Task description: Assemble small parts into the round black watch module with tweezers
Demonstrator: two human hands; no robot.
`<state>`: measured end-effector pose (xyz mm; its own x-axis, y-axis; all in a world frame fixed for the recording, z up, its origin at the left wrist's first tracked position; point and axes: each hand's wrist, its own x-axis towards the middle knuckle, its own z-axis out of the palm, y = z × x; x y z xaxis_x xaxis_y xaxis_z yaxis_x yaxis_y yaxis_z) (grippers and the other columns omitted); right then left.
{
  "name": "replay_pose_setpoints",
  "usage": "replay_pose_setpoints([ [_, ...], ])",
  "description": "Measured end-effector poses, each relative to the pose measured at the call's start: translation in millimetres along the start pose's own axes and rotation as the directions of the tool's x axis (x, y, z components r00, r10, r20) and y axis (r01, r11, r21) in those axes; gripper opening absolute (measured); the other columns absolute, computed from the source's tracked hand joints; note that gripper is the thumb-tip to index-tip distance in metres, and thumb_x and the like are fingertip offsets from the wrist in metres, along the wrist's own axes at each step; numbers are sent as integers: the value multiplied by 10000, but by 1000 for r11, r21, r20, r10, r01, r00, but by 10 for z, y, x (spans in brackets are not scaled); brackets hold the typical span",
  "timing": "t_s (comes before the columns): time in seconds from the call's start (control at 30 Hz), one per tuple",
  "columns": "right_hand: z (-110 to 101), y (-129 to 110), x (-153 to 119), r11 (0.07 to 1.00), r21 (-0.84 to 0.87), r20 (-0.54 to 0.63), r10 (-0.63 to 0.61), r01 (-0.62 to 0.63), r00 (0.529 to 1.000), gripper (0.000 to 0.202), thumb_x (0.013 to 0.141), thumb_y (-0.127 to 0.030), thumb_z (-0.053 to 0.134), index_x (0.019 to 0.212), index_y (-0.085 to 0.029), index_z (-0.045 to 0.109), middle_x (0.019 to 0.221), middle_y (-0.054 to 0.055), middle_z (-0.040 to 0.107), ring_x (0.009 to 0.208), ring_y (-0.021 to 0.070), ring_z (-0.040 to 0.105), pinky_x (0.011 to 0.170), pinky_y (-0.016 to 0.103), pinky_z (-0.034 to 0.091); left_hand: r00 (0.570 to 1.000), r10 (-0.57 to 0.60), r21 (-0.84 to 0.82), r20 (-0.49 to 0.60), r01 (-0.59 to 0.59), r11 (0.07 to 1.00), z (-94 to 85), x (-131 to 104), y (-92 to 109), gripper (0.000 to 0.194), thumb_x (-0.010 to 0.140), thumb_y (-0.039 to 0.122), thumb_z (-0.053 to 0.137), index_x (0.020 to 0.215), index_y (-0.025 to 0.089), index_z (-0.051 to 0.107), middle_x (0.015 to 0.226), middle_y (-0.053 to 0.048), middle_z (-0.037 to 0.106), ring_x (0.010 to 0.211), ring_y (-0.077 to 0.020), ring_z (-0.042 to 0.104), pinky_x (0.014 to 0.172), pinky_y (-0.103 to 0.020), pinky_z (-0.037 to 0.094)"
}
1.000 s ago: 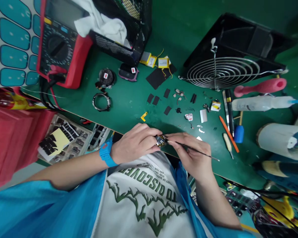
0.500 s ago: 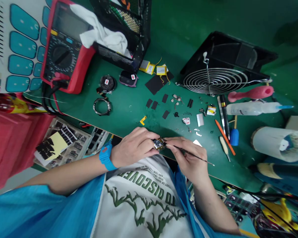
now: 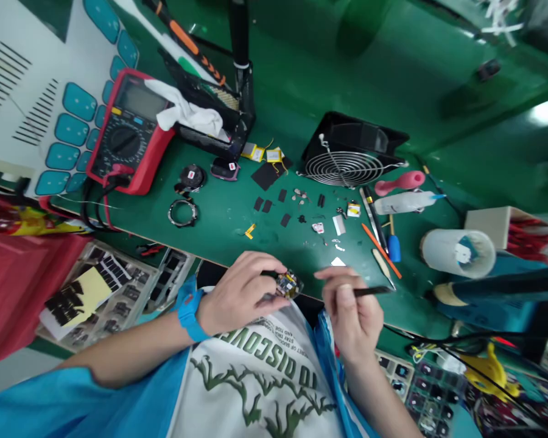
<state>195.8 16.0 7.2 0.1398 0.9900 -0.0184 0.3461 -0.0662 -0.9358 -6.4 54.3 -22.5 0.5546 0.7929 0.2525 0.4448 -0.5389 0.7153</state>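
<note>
My left hand [image 3: 244, 285], with a blue strap on its wrist, pinches a small circuit board [image 3: 288, 283] with gold and dark parts at the table's front edge. To the right, my right hand [image 3: 352, 304] is closed around a slim dark tool [image 3: 374, 291]. One end of this tool sticks out to the right; the rest is hidden by the fingers, so its kind is unclear. A gap separates the right hand from the board. Beyond the hands lie a yellow flex cable [image 3: 250, 230], a white piece [image 3: 338, 262] and a round watch case ring [image 3: 182, 213].
A red multimeter [image 3: 126, 137] and a black mesh holder [image 3: 205, 139] stand at the left back. Behind the small parts sits a black fan [image 3: 347, 149]. An orange stick [image 3: 381, 242], a bottle [image 3: 404, 202] and a white cup [image 3: 456, 252] are on the right.
My right hand has drawn away from the board to the right, and its tool now points differently. My left hand keeps the board. The head view has shifted, showing more of the table's back.
</note>
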Motion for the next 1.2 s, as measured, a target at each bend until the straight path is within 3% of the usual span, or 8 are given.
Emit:
replay_pose_setpoints([
  [0.1, -40, -77, -70, 993, -120, 184, 2, 20, 983, 174, 831, -294, 580, 992, -259, 635, 785, -5, 702, 515, 155, 617, 438, 282, 511, 995, 80, 41, -58, -78, 996, -23, -76, 163, 212, 759, 325, 727, 719, 210, 555, 1075, 13, 577, 929, -117, 574, 812, -284, 536],
  [0.2, -29, -107, -157, 976, -157, 216, -116, 152, 970, 201, 781, -212, 657, 957, -302, 626, 718, -43, 708, 496, 168, 650, 430, 290, 559, 989, 129, 8, -66, -129, 992, -73, -124, 301, 171, 748, 282, 733, 821, 277, 579, 1093, 29, 582, 956, -118, 592, 828, -254, 567],
  [0.33, -24, -70, -289, 880, -286, 149, -351, 380, 925, 484, 738, -160, 684, 1158, -375, 574, 877, -38, 771, 696, 258, 760, 562, 388, 665, 996, -82, -174, -25, 76, 982, -189, -85, 451, 489, 761, 409, 685, 1188, 285, 479, 1115, -10, 607, 1010, -143, 610, 860, -237, 580],
  [0.5, -27, -22, -382, 806, -368, 111, -457, 464, 882, 672, 726, -166, 682, 1310, -413, 460, 892, -64, 781, 671, 281, 769, 538, 419, 686, 976, -209, -230, 67, 219, 948, -218, -9, 537, 244, 790, 306, 659, 1024, 327, 592, 962, 71, 665, 859, -87, 651, 767, -162, 574],
  [0.7, -1, -29, -355, 842, -316, 98, -428, 436, 898, 592, 752, -162, 664, 1267, -408, 506, 896, -43, 779, 677, 275, 767, 538, 406, 680, 968, -244, -367, 60, 249, 896, -127, -12, 498, 177, 828, 250, 648, 988, 322, 628, 944, 54, 677, 837, -92, 655, 746, -183, 580],
  [0.9, 116, 33, -181, 900, -205, 71, -377, 384, 923, 327, 803, -149, 638, 1074, -330, 624, 849, 5, 753, 708, 225, 752, 598, 333, 663, 951, -307, -334, -21, 283, 899, -61, 6, 449, 150, 829, 217, 638, 961, 287, 648, 964, 40, 674, 884, -101, 654, 782, -193, 580],
  [1.1, 169, 119, -143, 995, -3, 40, -101, 101, 994, 119, 775, -215, 673, 851, -306, 685, 634, -39, 673, 475, 161, 608, 433, 277, 541, 918, -397, -471, 28, 362, 804, -23, -18, 435, 336, 753, 146, 687, 1060, 265, 622, 1023, 12, 654, 870, -115, 671, 699, -179, 629],
  [1.2, 179, 175, -146, 979, 188, 45, 73, -81, 996, 49, 739, -249, 705, 788, -253, 702, 601, -27, 662, 459, 141, 591, 429, 242, 515, 899, -423, -610, 110, 397, 686, -43, -31, 407, 332, 771, 151, 652, 1085, 254, 623, 1019, 1, 678, 829, -114, 699, 705, -177, 628],
])
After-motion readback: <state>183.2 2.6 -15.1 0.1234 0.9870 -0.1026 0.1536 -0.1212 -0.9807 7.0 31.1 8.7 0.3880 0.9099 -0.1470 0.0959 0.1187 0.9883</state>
